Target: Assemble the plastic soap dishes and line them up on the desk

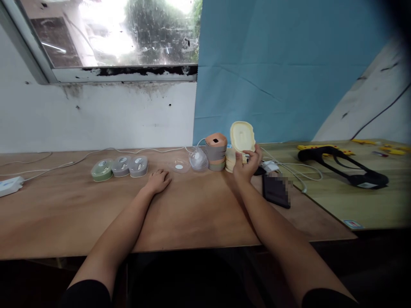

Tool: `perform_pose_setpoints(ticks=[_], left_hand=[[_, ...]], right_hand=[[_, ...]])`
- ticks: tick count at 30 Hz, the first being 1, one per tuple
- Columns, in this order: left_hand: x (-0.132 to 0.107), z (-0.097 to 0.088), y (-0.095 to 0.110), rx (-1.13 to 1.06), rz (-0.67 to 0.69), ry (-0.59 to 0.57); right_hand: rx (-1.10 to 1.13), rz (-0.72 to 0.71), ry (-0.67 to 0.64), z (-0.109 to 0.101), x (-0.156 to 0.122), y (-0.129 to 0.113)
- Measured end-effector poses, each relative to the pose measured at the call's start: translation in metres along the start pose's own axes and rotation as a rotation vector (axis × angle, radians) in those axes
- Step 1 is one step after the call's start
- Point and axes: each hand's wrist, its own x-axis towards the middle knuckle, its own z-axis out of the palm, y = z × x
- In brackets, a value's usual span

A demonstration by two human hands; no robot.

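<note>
My right hand grips a pale yellow case lid and holds it upright above a low stack of yellow cases. Just to the left stands a stack of orange, grey and green cases. My left hand lies flat on the wooden table, fingers spread, holding nothing. In front of it lie a clear lid and a clear plastic piece. Further left, three closed cases sit in a row: a green case and two grey cases.
A dark phone lies right of my right hand, beside white cables. A black strap device and yellow tools sit on the right table. A white adapter lies far left. Behind are a window and a blue sheet.
</note>
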Motion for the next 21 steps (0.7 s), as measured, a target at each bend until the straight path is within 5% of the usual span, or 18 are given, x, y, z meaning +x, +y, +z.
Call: perform_pose_setpoints(ticks=[5,11,15,21], left_hand=[[0.0,0.002,-0.001,-0.115,0.083,0.129],[-0.004,-0.005,0.007,-0.375,0.199,0.371],[-0.009,-0.01,0.014,-0.444,0.293,0.351],[-0.015,-0.015,0.026,-0.414,0.186,0.326]], right_hand=[[0.237,-0.099,-0.152,0.005,-0.022,-0.032],[0.516,-0.138,-0.577,0.01,-0.065,-0.068],[0.459,-0.055,-0.805,0.013,-0.076,-0.075],[0.381,0.104,-0.876,0.022,-0.07,-0.067]])
